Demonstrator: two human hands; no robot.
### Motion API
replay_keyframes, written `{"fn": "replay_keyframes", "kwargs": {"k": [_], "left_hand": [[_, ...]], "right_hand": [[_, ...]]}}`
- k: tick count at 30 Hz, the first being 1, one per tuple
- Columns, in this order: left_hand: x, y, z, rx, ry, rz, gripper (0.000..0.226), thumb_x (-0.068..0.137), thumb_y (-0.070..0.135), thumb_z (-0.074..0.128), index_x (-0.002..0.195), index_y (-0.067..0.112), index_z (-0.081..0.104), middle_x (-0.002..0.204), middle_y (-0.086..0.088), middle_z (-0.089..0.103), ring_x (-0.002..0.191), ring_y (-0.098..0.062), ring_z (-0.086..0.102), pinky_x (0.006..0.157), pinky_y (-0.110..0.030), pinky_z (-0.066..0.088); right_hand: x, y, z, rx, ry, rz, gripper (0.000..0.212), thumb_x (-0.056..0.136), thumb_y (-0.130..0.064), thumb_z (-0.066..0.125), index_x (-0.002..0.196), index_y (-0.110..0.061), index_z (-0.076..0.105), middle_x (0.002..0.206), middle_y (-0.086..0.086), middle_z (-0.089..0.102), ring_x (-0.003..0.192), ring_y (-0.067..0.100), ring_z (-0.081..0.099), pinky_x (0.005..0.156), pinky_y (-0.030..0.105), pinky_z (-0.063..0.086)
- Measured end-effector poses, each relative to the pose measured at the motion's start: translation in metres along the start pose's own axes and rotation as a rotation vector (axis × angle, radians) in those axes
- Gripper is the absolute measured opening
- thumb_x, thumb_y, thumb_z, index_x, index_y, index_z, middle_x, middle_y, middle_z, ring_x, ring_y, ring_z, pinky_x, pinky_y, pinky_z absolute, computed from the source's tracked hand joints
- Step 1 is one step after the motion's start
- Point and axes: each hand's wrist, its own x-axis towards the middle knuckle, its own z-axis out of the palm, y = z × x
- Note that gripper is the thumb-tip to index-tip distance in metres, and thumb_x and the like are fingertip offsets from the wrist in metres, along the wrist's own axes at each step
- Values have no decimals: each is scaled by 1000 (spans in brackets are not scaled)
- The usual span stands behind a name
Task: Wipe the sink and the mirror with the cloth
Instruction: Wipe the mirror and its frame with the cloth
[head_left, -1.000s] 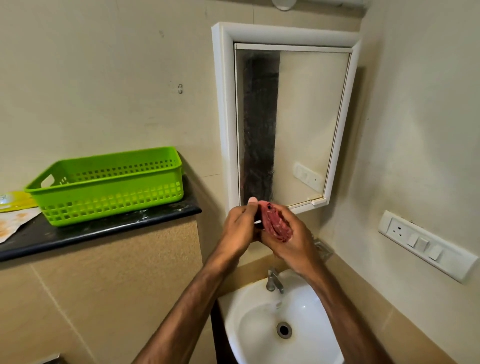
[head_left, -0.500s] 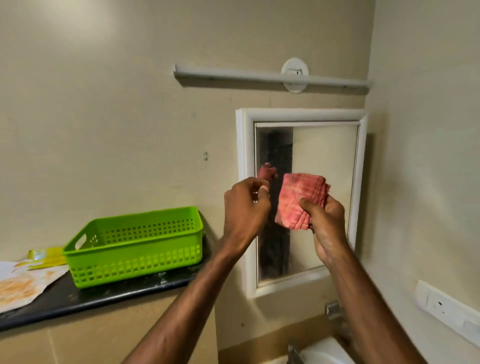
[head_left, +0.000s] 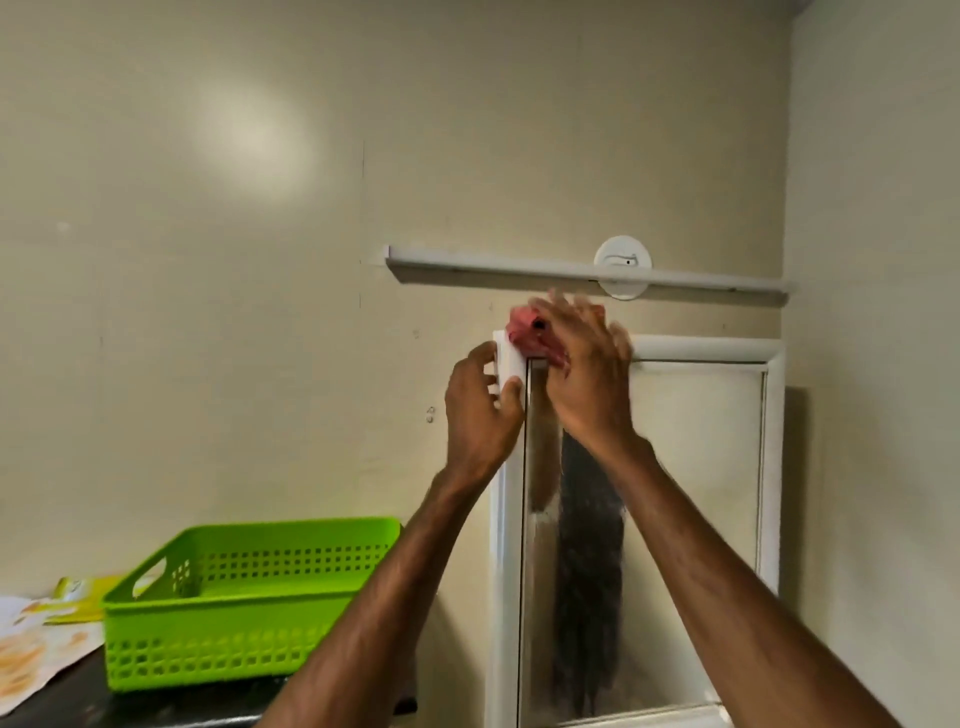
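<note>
The red cloth (head_left: 524, 330) is pressed against the 11 o'clock corner of the white frame (head_left: 701, 345) round the mirror (head_left: 696, 493). It is bunched under the right hand (head_left: 587, 374). That hand's fingers are stretched out and spread over the cloth towards 12 o'clock, though they are smeared by motion blur. The frame's edge at 9 o'clock is gripped just below that corner by the left hand (head_left: 480, 415), with the thumb laid on the front face and the fingers curled round the outer side. The two hands are set close together, with only the frame's inner edge seen between them. A white wall rail (head_left: 519, 270) is mounted just past the cloth at 12 o'clock. A green basket (head_left: 249, 597) is seen at 8 o'clock from the hands, on a dark counter (head_left: 78, 696), with papers (head_left: 31, 644) beside it.
</note>
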Motion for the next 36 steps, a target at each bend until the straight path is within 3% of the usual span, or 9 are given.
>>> {"fn": "replay_keyframes", "kwargs": {"k": [3,6,9,11,14,20,24,30,36], "left_hand": [[3,-9,-1,-58,14,29,44,93,21,66,137,19,59,130,2,62,98,-6,63,71,-3,50],[6,-16,-1,-59,17,9,37,92,24,68,129,24,67,123,8,68,100,-4,65,79,-14,58],[9,-24,-2,-45,-19,-8,31,90,16,65,120,20,72,119,8,71,106,-2,65,86,-27,60],[8,-27,-4,-24,-34,36,35,90,10,65,124,17,69,124,6,69,106,5,63,85,-17,58],[5,-26,-9,1,-81,81,39,92,14,68,131,14,64,131,5,62,104,15,58,80,-3,48],[10,-17,-16,111,-201,234,61,93,12,66,148,26,43,149,8,44,129,-1,48,101,-11,46],[16,-7,-3,229,-181,225,83,90,4,63,159,17,18,165,0,22,151,-16,25,121,-35,31],[14,4,34,295,24,199,59,99,10,51,155,16,32,165,-1,23,151,-17,22,116,-21,14],[3,7,48,223,104,223,66,88,9,40,154,11,33,165,-6,22,151,-21,25,120,-24,20]], "right_hand": [[-8,14,13,19,-113,-76,78,94,-16,62,161,-34,26,170,-7,21,159,21,11,127,59,4],[-10,18,14,111,-140,-192,77,93,-17,56,161,-34,24,171,-7,17,160,20,5,127,61,0],[-20,17,15,144,-150,-351,77,92,-10,57,160,-33,28,171,-7,15,160,17,0,128,50,-10],[-25,22,16,157,-114,-407,78,91,-5,59,158,-33,31,169,-8,17,160,16,2,128,47,-10],[-27,34,19,188,-51,-422,78,85,5,61,154,-27,42,166,-4,29,159,20,10,129,53,-2],[-30,62,19,201,-13,-484,69,80,8,70,140,-24,57,153,1,50,155,27,27,126,61,13],[-33,90,9,133,-13,-525,65,80,3,70,138,-24,57,151,0,52,152,30,34,123,64,20],[-38,127,-14,86,-5,-445,48,89,-6,52,134,-20,64,146,4,57,148,33,40,121,66,25],[-52,181,-39,84,34,-303,56,83,5,51,134,-18,61,147,4,54,149,34,39,118,71,24]]}}
